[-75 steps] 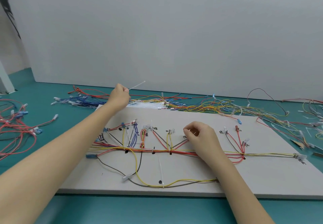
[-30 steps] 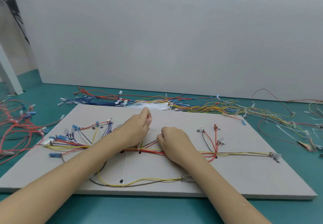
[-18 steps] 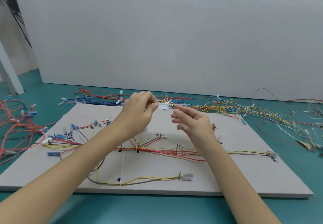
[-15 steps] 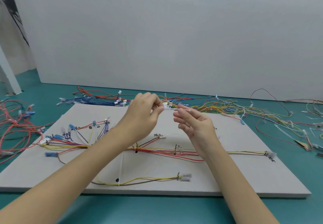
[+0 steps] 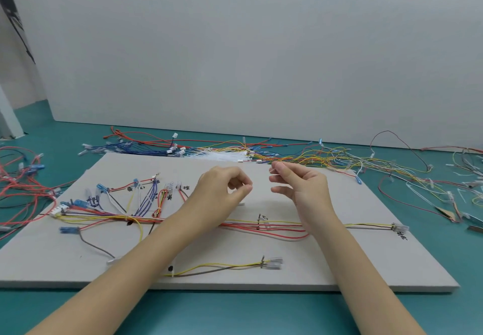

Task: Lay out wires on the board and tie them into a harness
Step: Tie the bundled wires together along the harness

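Note:
A pale grey board (image 5: 352,261) lies on the teal table. On it runs a harness trunk (image 5: 264,226) of red, yellow and brown wires, with blue, red and yellow branches (image 5: 141,198) fanning out at the left. A yellow and brown branch (image 5: 222,268) ends in a clear connector near the front edge. My left hand (image 5: 222,191) hovers above the board's middle with thumb and forefinger pinched; I see nothing in the pinch. My right hand (image 5: 303,185) hovers beside it, a short gap apart, fingers spread and curled, holding nothing visible.
A bundle of white cable ties (image 5: 222,155) lies at the board's far edge. Loose coloured wires (image 5: 326,155) are strewn behind the board and to the right (image 5: 449,191). Red wires (image 5: 21,191) pile at the left. A grey wall stands behind.
Both hands rose from the harness trunk, where they were pressed a second ago, to above the board. Since half a second ago they have lowered slightly and drawn a little apart.

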`<state>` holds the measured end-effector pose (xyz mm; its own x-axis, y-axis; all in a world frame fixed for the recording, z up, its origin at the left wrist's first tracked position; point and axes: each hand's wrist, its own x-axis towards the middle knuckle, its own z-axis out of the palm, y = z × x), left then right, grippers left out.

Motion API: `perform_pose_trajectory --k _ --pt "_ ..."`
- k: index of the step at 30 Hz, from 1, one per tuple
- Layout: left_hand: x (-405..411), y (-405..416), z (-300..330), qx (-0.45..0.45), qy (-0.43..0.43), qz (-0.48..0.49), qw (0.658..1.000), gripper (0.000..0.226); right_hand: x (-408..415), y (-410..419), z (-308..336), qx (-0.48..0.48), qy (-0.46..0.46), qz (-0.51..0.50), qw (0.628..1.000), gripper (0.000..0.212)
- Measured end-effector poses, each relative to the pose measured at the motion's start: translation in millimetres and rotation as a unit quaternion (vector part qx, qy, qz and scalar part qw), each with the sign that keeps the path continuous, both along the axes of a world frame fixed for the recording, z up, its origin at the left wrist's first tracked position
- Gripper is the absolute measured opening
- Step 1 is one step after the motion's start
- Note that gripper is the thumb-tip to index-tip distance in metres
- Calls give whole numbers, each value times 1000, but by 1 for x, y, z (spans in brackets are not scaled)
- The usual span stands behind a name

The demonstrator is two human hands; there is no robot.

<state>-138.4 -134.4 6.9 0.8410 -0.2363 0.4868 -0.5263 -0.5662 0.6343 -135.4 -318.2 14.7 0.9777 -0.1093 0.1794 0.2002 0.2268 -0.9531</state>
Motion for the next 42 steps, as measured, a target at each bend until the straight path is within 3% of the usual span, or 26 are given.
perform_pose_trajectory --k 4,6,9,19,22,27,33,37,42 --pt "2 16 -7 163 89 -29 982 35 6 -16 3 -84 -10 -31 996 9" --pt "2 21 -9 229 104 -36 967 37 10 -22 2 -104 -1 -34 994 6" --pt "2 20 -12 233 75 -41 969 17 13 -18 -2 -149 6 -7 989 9" --pt "-4 17 -19 240 69 -36 968 12 13 1 -21 -332 -5 121 936 9" --pt "-10 13 -15 229 9 -3 973 12 11 1 -26 -315 19 132 940 7" --pt "-26 1 -13 312 -115 5 943 15 11 3 -27 -315 8 117 942 16" --pt "-29 8 -8 291 7 -49 955 66 11 3 -28 -315 8 111 942 15" --pt "-27 7 -5 257 38 -85 962 52 10 2 -27 -309 9 121 943 15" --pt "-29 8 -9 304 -4 -98 947 39 9 2 -27 -295 15 118 948 14"
